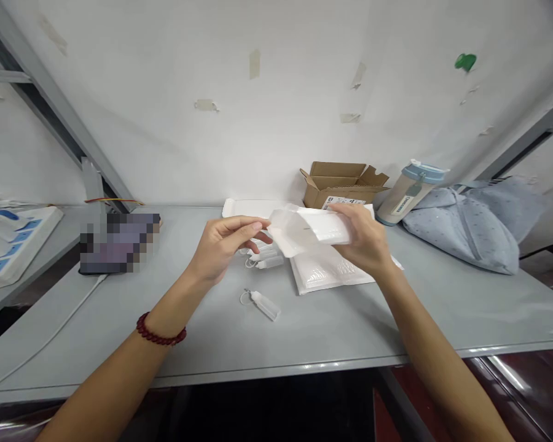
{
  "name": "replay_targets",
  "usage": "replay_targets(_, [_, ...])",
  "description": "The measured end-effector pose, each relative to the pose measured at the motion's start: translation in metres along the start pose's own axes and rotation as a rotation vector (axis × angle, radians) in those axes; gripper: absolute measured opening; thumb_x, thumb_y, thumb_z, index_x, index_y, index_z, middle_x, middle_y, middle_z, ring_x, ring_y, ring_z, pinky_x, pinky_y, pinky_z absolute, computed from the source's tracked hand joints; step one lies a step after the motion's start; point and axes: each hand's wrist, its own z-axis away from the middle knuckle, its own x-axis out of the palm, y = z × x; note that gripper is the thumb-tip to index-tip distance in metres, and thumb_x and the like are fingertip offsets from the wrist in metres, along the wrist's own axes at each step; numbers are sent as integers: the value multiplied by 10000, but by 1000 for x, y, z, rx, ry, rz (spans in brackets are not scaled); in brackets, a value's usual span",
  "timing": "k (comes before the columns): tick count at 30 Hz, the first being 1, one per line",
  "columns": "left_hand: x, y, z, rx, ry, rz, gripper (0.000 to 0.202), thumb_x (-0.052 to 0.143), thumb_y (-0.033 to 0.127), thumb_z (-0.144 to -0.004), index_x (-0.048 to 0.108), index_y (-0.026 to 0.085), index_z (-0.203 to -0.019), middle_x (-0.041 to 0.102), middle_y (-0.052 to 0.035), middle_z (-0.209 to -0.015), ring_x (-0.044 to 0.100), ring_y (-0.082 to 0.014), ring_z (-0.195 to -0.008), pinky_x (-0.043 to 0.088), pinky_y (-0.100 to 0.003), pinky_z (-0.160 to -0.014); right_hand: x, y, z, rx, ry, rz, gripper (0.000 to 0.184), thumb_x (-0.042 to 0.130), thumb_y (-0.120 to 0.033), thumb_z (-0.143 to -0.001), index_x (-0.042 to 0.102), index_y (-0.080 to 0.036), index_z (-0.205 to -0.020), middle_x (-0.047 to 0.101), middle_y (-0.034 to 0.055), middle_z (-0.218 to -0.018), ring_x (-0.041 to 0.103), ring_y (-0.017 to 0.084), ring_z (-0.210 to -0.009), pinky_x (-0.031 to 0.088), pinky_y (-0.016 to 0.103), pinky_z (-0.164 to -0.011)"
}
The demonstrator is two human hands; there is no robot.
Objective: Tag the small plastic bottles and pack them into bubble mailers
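A white padded mailer (327, 227) is held up over the table with its flap unfolded to the left. Wrapped round its right end is my right hand (366, 239). My left hand (225, 242), above a red bead bracelet, pinches the flap's left edge between thumb and index finger. Beneath the mailer rest more white padded mailers (325, 276), the lower one lying flat. One small translucent white bottle-shaped piece with a ring (266, 306) lies on the table in front. Several similar ringed pieces (270, 262) are bunched behind it, partly hidden by my left hand.
An opened cardboard box (338, 181) stands by the wall, beside a tilted blue-lidded bottle (408, 193) and a light blue cloth bag (465, 227). On the left are a phone (124, 242) with a white cable and a power strip (21, 245). The grey table (203, 350) has a front edge near my forearms.
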Motion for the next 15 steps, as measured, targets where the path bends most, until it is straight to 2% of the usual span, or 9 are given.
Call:
replay_targets(3, [-1, 1, -1, -7, 9, 11, 182, 658, 317, -787, 735, 152, -798, 730, -86, -871, 665, -187, -703, 486, -276, -555, -11, 7, -1, 11, 180, -80, 455, 651, -333, -776, 497, -262, -1198, 622, 85, -1122, 610, 273, -1012, 513, 452, -830])
replay_targets(5, [0, 1, -1, -12, -11, 4, 189, 652, 318, -796, 729, 146, -778, 729, -83, -831, 657, -177, -675, 479, -275, -556, -17, 7, -3, -31, 334, -106, 479, 689, -363, -749, 518, -247, -1181, 629, 88, -1078, 627, 269, -968, 529, 444, -791])
replay_targets(7, [0, 0, 0, -10, -45, 3, 189, 649, 315, -807, 729, 145, -784, 724, -74, -800, 648, -165, -654, 476, -271, -553, -19, 4, -4, -72, 430, -111, 476, 698, -368, -750, 531, -251, -1180, 632, 83, -1048, 634, 266, -944, 533, 447, -777])
replay_targets(9, [2, -1, 0, -6, -76, -2, 187, 644, 310, -817, 729, 145, -792, 718, -66, -782, 641, -156, -639, 475, -266, -550, -19, 0, -4, -79, 427, -101, 473, 679, -380, -774, 513, -279, -1205, 632, 81, -1062, 638, 276, -949, 534, 466, -775])
replay_targets(12, [3, -3, 1, -1, -108, -18, 189, 635, 309, -829, 728, 147, -800, 711, -57, -768, 636, -148, -631, 475, -261, -551, -17, -8, -2, -53, 344, -95, 459, 615, -429, -818, 461, -313, -1234, 633, 88, -1096, 634, 306, -987, 534, 512, -784])
replay_targets(15, [4, -4, 2, -4, -145, -35, 197, 620, 309, -841, 729, 148, -812, 706, -54, -759, 633, -145, -633, 473, -259, -551, -13, -15, -1, -11, 318, -95, 352, 515, -439, -872, 466, -302, -1193, 648, 86, -1007, 625, 312, -1018, 515, 557, -834])
